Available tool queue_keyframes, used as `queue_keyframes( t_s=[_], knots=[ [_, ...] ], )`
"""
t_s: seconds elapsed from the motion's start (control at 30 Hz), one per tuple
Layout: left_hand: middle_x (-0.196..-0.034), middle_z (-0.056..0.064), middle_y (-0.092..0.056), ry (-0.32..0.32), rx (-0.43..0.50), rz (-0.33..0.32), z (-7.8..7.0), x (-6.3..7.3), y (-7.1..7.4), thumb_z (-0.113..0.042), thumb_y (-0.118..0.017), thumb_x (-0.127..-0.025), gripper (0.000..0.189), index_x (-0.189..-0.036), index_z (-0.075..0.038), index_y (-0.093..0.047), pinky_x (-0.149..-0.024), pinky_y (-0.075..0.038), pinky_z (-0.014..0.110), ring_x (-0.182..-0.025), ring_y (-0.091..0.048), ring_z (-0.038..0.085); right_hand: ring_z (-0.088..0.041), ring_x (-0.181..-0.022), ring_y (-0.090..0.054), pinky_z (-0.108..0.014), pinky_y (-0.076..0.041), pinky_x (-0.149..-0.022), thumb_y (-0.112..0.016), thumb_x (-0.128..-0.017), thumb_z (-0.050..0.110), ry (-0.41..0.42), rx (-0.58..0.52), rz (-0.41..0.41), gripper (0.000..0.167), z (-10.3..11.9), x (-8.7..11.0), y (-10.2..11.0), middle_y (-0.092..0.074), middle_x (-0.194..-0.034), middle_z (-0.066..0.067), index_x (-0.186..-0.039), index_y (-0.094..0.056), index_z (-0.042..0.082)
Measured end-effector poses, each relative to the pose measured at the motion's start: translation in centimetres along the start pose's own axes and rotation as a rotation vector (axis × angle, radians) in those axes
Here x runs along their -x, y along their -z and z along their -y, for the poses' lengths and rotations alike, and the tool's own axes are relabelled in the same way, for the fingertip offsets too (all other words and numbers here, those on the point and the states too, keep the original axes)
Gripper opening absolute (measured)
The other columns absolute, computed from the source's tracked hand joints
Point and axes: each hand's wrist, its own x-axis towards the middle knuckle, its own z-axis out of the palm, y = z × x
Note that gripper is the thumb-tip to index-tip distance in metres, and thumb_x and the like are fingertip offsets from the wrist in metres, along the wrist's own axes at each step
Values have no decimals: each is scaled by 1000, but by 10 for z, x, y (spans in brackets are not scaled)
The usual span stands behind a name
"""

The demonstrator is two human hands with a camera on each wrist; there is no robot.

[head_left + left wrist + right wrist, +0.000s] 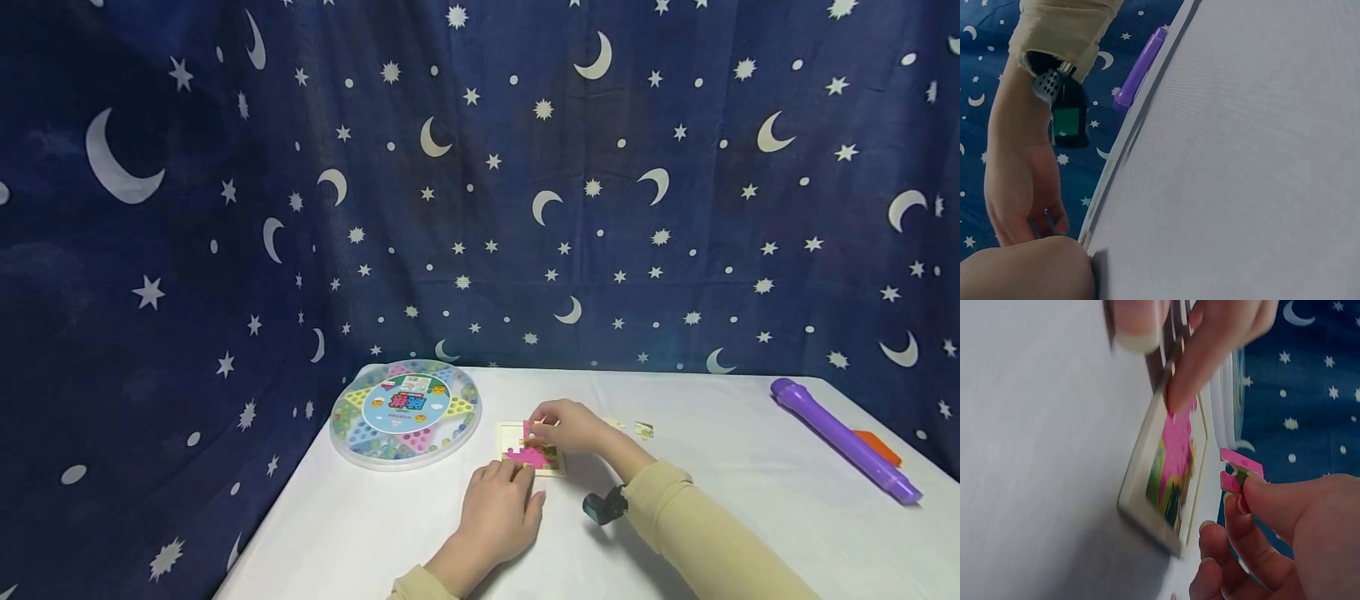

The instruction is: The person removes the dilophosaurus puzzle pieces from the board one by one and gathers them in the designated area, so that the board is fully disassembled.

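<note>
Pink in colour, a small puzzle piece (1230, 482) is showing right of centre in the right wrist view, where the thumb and index finger of the right hand (566, 427) are pinching it. There it is appearing apart from the puzzle tray (1141, 511), which is holding a pink and green picture. In the head view, this tray is lying below and a little right of the centre, on the white worktop (750, 433). The left hand (500, 510), at lower centre, is resting with relaxed fingers against the near edge of the tray. To the right, near the right wrist, 1 loose piece (644, 430) is lying flat. Left of centre, a round game box (406, 415) is lying; toward the right edge, 1 purple stick (847, 442) is partly covering an orange object (879, 447). A dark blue curtain (510, 250) is filling the upper half.
</note>
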Motion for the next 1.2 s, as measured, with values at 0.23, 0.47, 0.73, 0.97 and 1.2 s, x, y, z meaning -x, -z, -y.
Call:
queue_keyframes(
  t_s=[0.23,0.47,0.73,0.97,1.2],
  knots=[
    [-115,6,-68,3,-7,-12,0,0,0,-41,-60,-100,38,-124,-13,-72,-95,-50,48,-111,-62,24,-17,-84,-62,-36,-55,-72,-73,-97,25,-51,-10,-36,12,-23,5,8,-67,-93,1,-104,-74,15],
    [-117,6,-68,19,19,11,0,-1,1,-41,-59,-101,39,-126,-13,-72,-97,-49,49,-112,-62,24,-17,-71,-60,-34,-50,-64,-73,-96,23,-55,-40,-66,12,-39,15,14,-65,-82,0,-99,-70,11],
    [-115,6,-68,21,31,-2,-1,4,3,-40,-60,-100,38,-124,-13,-72,-95,-49,48,-110,-62,24,-18,-65,-58,-32,-46,-58,-78,-93,24,-111,-81,-79,17,-53,23,12,-63,-77,-2,-96,-67,11],
    [-114,6,-68,22,31,-9,0,5,2,-39,-60,-100,38,-125,-13,-72,-95,-49,48,-109,-62,23,-19,-62,-58,-32,-45,-57,-80,-90,26,-128,-85,-63,18,-62,26,15,-64,-76,-2,-94,-68,14],
    [-116,6,-68,26,41,-10,-2,3,3,-39,-60,-100,38,-125,-12,-72,-96,-49,48,-112,-61,24,-19,-66,-59,-33,-49,-60,-80,-90,24,-126,-40,-62,15,-69,28,19,-62,-78,-2,-92,-69,15]
  ],
)
